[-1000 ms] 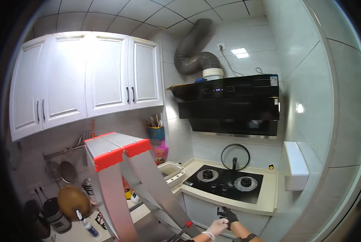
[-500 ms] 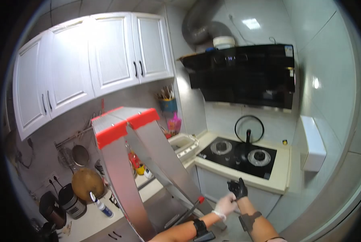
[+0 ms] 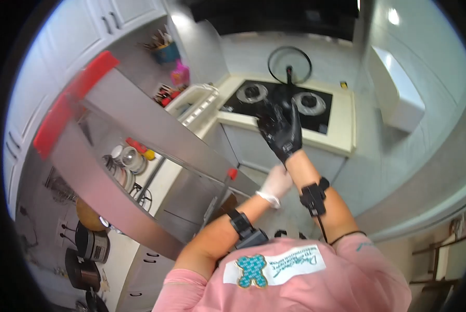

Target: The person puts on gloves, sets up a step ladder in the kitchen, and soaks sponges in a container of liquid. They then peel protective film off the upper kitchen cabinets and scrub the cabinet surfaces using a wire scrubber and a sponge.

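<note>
Spreading wider than before: right hand (image 3: 282, 133)

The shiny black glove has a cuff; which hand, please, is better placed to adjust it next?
Probably the white-gloved left hand: it sits close to the cuff, while the right hand wears the black glove itself.

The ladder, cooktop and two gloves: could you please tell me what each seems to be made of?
Ladder: probably aluminium, with a dull silver sheen. Cooktop: likely glass, flat and glossy black. Black glove: perhaps nitrile or rubber, judging by its shiny highlights. White glove: perhaps latex or vinyl, matte, bunched at the cuff, but uncertain.
</note>
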The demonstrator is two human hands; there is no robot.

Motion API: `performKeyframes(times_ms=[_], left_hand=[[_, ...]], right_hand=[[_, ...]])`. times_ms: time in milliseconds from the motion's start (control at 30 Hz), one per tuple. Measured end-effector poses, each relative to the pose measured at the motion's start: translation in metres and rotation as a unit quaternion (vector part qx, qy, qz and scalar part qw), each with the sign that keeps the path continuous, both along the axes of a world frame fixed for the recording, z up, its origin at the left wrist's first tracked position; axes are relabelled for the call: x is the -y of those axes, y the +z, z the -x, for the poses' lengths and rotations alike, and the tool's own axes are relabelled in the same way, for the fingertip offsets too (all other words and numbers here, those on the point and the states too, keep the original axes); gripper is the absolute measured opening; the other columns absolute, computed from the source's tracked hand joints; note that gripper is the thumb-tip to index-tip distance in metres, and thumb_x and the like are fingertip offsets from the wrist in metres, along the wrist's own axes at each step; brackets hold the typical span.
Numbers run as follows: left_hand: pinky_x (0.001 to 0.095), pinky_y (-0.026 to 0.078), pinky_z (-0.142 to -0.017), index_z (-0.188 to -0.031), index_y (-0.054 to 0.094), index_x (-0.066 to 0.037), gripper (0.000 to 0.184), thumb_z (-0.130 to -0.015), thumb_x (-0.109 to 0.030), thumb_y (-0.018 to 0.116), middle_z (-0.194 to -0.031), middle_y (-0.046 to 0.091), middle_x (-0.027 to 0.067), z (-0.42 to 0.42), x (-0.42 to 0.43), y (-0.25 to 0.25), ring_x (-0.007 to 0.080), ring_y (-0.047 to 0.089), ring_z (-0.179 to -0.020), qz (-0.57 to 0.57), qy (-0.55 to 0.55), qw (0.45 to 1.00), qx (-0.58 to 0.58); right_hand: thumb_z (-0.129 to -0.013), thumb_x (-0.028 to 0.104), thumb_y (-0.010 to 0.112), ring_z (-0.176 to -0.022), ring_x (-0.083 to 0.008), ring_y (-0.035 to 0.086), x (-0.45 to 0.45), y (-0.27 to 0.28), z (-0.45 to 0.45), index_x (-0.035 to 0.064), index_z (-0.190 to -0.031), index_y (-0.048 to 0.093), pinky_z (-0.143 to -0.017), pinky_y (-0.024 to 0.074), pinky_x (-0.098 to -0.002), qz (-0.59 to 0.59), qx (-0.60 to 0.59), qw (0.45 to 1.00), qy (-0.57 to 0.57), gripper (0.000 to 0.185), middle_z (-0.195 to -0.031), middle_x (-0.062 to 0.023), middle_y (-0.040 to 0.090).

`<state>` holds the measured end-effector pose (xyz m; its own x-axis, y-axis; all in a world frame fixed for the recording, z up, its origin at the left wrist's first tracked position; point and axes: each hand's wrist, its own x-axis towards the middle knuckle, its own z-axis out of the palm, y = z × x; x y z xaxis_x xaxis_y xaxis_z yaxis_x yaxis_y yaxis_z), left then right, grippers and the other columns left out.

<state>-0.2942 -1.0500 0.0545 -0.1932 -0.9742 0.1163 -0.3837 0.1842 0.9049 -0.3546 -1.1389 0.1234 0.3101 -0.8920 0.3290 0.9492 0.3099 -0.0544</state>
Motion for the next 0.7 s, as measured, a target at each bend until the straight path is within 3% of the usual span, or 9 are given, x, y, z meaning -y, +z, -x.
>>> performKeyframes(times_ms=[33, 67, 133, 200, 233, 267, 333, 667, 700], left_hand=[[0.0381, 0.048, -0.059, -0.078, 0.060, 0.008, 0.024, -0.079, -0.012, 0.046, -0.066, 0.058, 0.0237, -0.003, -0.002, 0.006, 0.0294, 0.059, -0.058, -0.079, -0.026, 0.997, 0.000], [0.0370, 0.048, -0.060, -0.079, 0.060, 0.007, 0.023, -0.078, -0.011, 0.046, -0.066, 0.059, 0.0233, -0.006, -0.005, 0.015, 0.0285, 0.058, -0.057, -0.151, -0.049, 0.987, 0.000], [0.0354, 0.048, -0.061, -0.079, 0.061, 0.005, 0.022, -0.078, -0.012, 0.047, -0.066, 0.059, 0.0213, -0.017, -0.014, 0.026, 0.0271, 0.059, -0.058, -0.081, -0.113, 0.987, 0.078], [0.0337, 0.048, -0.062, -0.079, 0.062, 0.003, 0.021, -0.078, -0.013, 0.048, -0.067, 0.060, 0.0193, -0.021, -0.018, 0.026, 0.0256, 0.059, -0.059, -0.008, -0.168, 0.973, 0.155], [0.0330, 0.048, -0.062, -0.082, 0.063, 0.001, 0.021, -0.079, -0.014, 0.048, -0.067, 0.061, 0.0174, -0.021, -0.019, 0.025, 0.0241, 0.060, -0.060, 0.111, -0.097, 0.977, 0.155], [0.0323, 0.048, -0.063, -0.084, 0.063, -0.001, 0.021, -0.081, -0.014, 0.048, -0.067, 0.062, 0.0156, -0.022, -0.017, 0.026, 0.0227, 0.060, -0.061, 0.231, -0.024, 0.960, 0.153], [0.0328, 0.048, -0.063, -0.091, 0.062, -0.002, 0.019, -0.080, -0.013, 0.051, -0.072, 0.063, 0.0146, -0.019, -0.012, 0.057, 0.0234, 0.060, -0.064, 0.188, 0.038, 0.978, 0.085], [0.0285, 0.050, -0.063, -0.097, 0.059, 0.001, 0.026, -0.075, -0.009, 0.068, -0.081, 0.063, 0.0131, -0.020, 0.006, 0.020, 0.0196, 0.062, -0.068, 0.258, 0.092, 0.960, 0.066], [0.0284, 0.050, -0.063, -0.095, 0.059, 0.002, 0.025, -0.075, -0.009, 0.068, -0.080, 0.064, 0.0137, -0.020, 0.010, 0.019, 0.0199, 0.063, -0.068, 0.236, 0.088, 0.967, 0.048]], right_hand=[[-0.085, 0.061, 0.036, -0.131, -0.0282, 0.024, -0.003, 0.001, 0.002, 0.0196, -0.137, 0.028, -0.099, 0.0168, -0.0638, 0.065, 0.043, 0.992, 0.096, 0.067, -0.139, -0.0138, 0.032], [-0.091, 0.052, 0.034, -0.117, -0.0280, 0.044, -0.021, 0.017, 0.002, 0.0151, -0.128, 0.042, -0.100, 0.0307, -0.0487, 0.058, -0.078, 0.995, -0.007, 0.054, -0.129, -0.0148, 0.045], [-0.090, 0.045, 0.039, -0.110, -0.0243, 0.049, 0.006, -0.010, 0.006, 0.0150, -0.123, 0.047, -0.094, 0.0354, -0.0427, 0.151, -0.255, 0.938, -0.181, 0.045, -0.123, -0.0121, 0.050], [-0.088, 0.029, 0.051, -0.097, -0.0171, 0.059, 0.014, -0.013, 0.000, 0.0147, -0.113, 0.056, -0.082, 0.0448, -0.0307, 0.317, -0.540, 0.630, -0.459, 0.029, -0.111, -0.0067, 0.061], [-0.089, 0.024, 0.050, -0.090, -0.0150, 0.061, 0.013, -0.016, 0.019, 0.0096, -0.112, 0.058, -0.081, 0.0461, -0.0303, 0.088, -0.526, 0.830, -0.164, 0.028, -0.105, -0.0076, 0.063], [-0.090, 0.021, 0.049, -0.080, -0.0142, 0.063, 0.027, -0.038, 0.018, 0.0047, -0.106, 0.060, -0.076, 0.0479, -0.0288, 0.084, -0.527, 0.808, -0.250, 0.026, -0.096, -0.0078, 0.065], [-0.090, 0.022, 0.049, -0.076, -0.0143, 0.063, 0.035, -0.057, 0.014, 0.0029, -0.103, 0.061, -0.072, 0.0487, -0.0267, 0.070, -0.546, 0.778, -0.303, 0.026, -0.090, -0.0086, 0.066], [-0.087, 0.036, 0.041, -0.073, -0.0228, 0.064, 0.050, -0.099, 0.005, 0.0021, -0.083, 0.064, -0.070, 0.0479, -0.0349, 0.096, -0.711, 0.621, -0.316, 0.041, -0.076, -0.0118, 0.066], [-0.085, 0.024, 0.049, -0.070, -0.0176, 0.064, 0.052, -0.099, 0.009, -0.0018, -0.094, 0.060, -0.065, 0.0486, -0.0286, 0.054, -0.709, 0.645, -0.280, 0.029, -0.081, -0.0121, 0.067]])
